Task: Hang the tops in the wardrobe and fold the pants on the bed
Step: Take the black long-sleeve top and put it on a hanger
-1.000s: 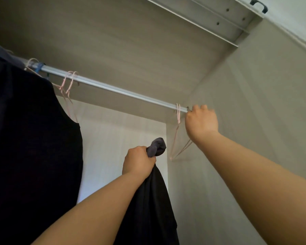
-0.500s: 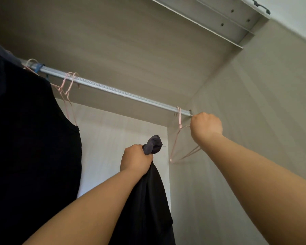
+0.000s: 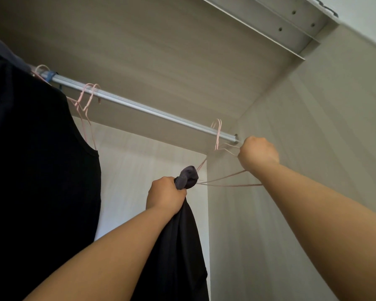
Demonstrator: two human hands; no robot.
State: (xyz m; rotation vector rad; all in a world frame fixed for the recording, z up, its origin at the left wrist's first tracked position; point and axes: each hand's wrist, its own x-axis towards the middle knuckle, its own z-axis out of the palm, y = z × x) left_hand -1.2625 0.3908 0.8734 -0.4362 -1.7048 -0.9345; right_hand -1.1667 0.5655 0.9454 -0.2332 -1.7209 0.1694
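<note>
dark top (image 3: 178, 246) hangs bunched from the left hand (image 3: 165, 195), inside the wardrobe and below the rail (image 3: 150, 110), not on any hanger. the left hand is a tight fist, fingers wrapped fully round the gathered fabric. a knob of greyer cloth pokes out above the knuckles and the rest of the garment falls straight down past the forearm and out of the bottom of the view.

the right hand (image 3: 257, 154) is raised higher, just beside the right end of the rail where it meets the wardrobe side wall (image 3: 302, 170). it is also curled closed, seen from the back, so the fingertips are hidden. thin pink wires of a pink hanger (image 3: 218, 140) run into the fist. the hanger's hook is over the rail just left of the hand, and its lower wires sweep leftward to the knob of cloth above the left hand. whether wire and cloth touch there cannot be told.

at the left end of the rail a black garment (image 3: 41, 170) hangs and fills that side of the view. beside its shoulder two more empty pink hangers (image 3: 88, 98) sit hooked on the rail, with a blue piece (image 3: 51, 74) on the rail further left. above is the pale wood-grain top panel (image 3: 161, 51), and a grey metal track (image 3: 269, 20) with screw holes crosses the upper right corner.
</note>
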